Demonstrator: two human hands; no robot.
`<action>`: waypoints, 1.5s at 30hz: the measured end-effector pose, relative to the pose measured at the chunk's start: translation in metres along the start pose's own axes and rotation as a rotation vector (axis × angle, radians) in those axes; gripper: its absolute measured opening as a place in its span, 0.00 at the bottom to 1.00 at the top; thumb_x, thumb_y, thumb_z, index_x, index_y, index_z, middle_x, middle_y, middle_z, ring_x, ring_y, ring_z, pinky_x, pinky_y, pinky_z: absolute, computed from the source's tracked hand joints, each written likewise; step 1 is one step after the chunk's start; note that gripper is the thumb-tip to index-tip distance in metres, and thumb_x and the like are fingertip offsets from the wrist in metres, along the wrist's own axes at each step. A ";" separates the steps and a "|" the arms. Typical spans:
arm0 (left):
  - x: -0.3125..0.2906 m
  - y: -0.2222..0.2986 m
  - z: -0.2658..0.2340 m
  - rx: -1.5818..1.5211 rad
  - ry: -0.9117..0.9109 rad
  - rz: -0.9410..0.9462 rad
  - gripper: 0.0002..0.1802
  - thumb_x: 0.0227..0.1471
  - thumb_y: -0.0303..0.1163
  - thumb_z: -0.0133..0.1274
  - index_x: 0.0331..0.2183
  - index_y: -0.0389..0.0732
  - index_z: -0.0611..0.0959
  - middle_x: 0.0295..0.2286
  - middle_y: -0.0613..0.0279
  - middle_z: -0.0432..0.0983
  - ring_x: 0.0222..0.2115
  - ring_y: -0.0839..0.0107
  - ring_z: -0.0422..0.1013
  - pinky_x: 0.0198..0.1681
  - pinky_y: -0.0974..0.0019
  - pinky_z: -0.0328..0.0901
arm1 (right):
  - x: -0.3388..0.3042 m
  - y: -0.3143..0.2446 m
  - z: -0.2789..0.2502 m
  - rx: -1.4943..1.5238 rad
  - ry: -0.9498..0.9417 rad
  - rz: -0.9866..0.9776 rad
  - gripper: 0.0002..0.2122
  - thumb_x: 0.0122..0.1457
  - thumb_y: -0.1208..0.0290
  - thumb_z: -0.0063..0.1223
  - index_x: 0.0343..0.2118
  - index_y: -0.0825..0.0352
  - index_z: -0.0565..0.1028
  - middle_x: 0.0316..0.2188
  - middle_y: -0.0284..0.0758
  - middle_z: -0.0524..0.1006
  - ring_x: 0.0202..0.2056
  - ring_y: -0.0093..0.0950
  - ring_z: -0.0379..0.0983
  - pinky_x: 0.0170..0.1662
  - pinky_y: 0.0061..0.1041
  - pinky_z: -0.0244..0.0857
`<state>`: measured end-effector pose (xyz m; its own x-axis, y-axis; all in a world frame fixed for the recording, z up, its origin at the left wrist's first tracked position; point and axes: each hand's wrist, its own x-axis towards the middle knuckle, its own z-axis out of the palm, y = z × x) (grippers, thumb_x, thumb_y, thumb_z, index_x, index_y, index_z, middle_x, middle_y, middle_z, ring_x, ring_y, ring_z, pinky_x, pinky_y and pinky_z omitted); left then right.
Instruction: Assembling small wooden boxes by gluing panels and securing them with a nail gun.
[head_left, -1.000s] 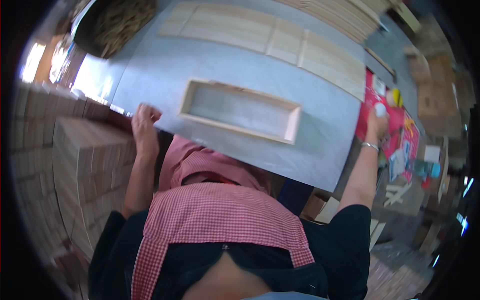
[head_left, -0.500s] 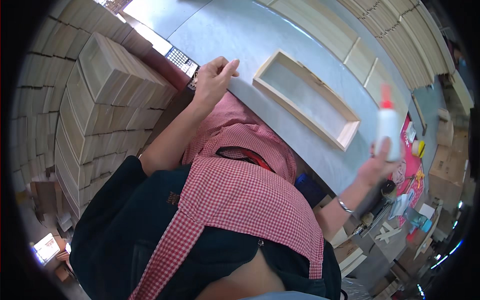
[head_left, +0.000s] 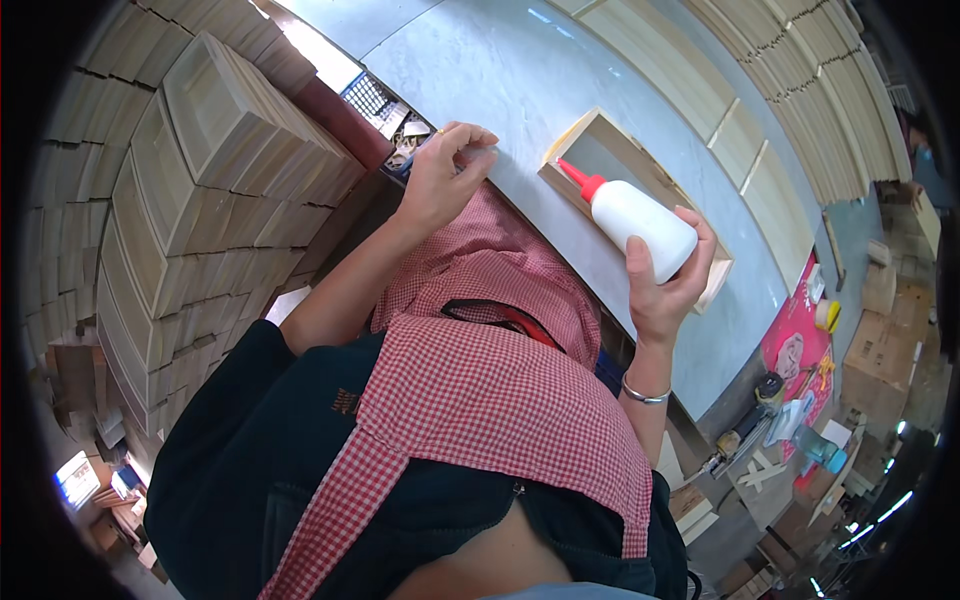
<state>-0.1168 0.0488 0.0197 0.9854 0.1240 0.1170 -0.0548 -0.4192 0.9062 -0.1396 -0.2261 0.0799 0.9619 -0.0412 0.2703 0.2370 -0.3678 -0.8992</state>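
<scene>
My right hand (head_left: pixel 672 275) grips a white glue bottle (head_left: pixel 645 228) with a red pointed nozzle. The bottle is tilted, its tip toward the upper left, above a shallow wooden box frame (head_left: pixel 712 292). Part of that frame is hidden behind the bottle and hand. Along its far-left short side the frame shows a yellowish edge. My left hand (head_left: pixel 447 175) hovers at the near table edge, left of the frame, with fingers loosely bent, thumb apart from them and nothing visible in the grasp.
Stacked wooden frames (head_left: pixel 205 130) rise at the left. Wooden panels (head_left: pixel 775 200) line the table's (head_left: pixel 440 60) far side, with more stacks behind. A blue basket (head_left: pixel 368 98) holds small items beside my left hand. At right are a pink cloth (head_left: pixel 790 335), a power tool (head_left: pixel 745 425) and a water bottle (head_left: pixel 820 448).
My right hand has brought the glue bottle leftward from beyond the frame's right end, tipping it from upright to slanted over the frame. My left hand's fingers have loosened slightly.
</scene>
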 end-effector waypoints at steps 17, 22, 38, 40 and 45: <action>0.002 -0.002 0.000 -0.028 -0.007 -0.022 0.09 0.56 0.22 0.55 0.41 0.33 0.82 0.39 0.60 0.76 0.35 0.72 0.70 0.42 0.70 0.67 | 0.039 0.015 0.006 -0.231 0.041 -0.278 0.29 0.51 0.69 0.68 0.54 0.64 0.65 0.46 0.41 0.74 0.42 0.38 0.76 0.39 0.31 0.77; 0.000 -0.002 0.000 -0.034 0.000 -0.006 0.09 0.56 0.21 0.55 0.41 0.33 0.82 0.39 0.61 0.76 0.35 0.72 0.70 0.41 0.70 0.67 | 0.054 0.018 0.007 -0.284 0.088 -0.302 0.28 0.52 0.70 0.68 0.54 0.64 0.66 0.45 0.41 0.74 0.41 0.37 0.76 0.40 0.32 0.76; 0.003 -0.005 0.003 -0.025 0.020 -0.009 0.09 0.55 0.21 0.55 0.40 0.33 0.82 0.38 0.63 0.75 0.33 0.73 0.68 0.39 0.72 0.66 | 0.037 0.018 -0.049 -0.415 0.212 -0.248 0.26 0.52 0.69 0.68 0.52 0.65 0.68 0.44 0.40 0.76 0.40 0.36 0.75 0.41 0.32 0.73; 0.002 -0.006 0.004 -0.020 0.001 -0.029 0.09 0.56 0.21 0.55 0.40 0.33 0.81 0.39 0.63 0.75 0.34 0.74 0.68 0.40 0.72 0.66 | 0.031 0.017 -0.058 -0.439 0.228 -0.239 0.25 0.52 0.68 0.67 0.52 0.65 0.69 0.44 0.40 0.76 0.40 0.36 0.75 0.41 0.32 0.73; 0.002 -0.009 0.004 -0.018 0.004 0.008 0.08 0.57 0.22 0.55 0.40 0.34 0.81 0.38 0.64 0.75 0.33 0.75 0.68 0.39 0.72 0.66 | 0.018 0.016 -0.079 -0.471 0.244 -0.160 0.24 0.55 0.68 0.66 0.53 0.64 0.69 0.48 0.40 0.75 0.46 0.37 0.74 0.47 0.33 0.73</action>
<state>-0.1132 0.0489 0.0102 0.9842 0.1240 0.1262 -0.0661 -0.4041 0.9123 -0.1297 -0.3057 0.0976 0.8462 -0.1445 0.5129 0.2366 -0.7606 -0.6046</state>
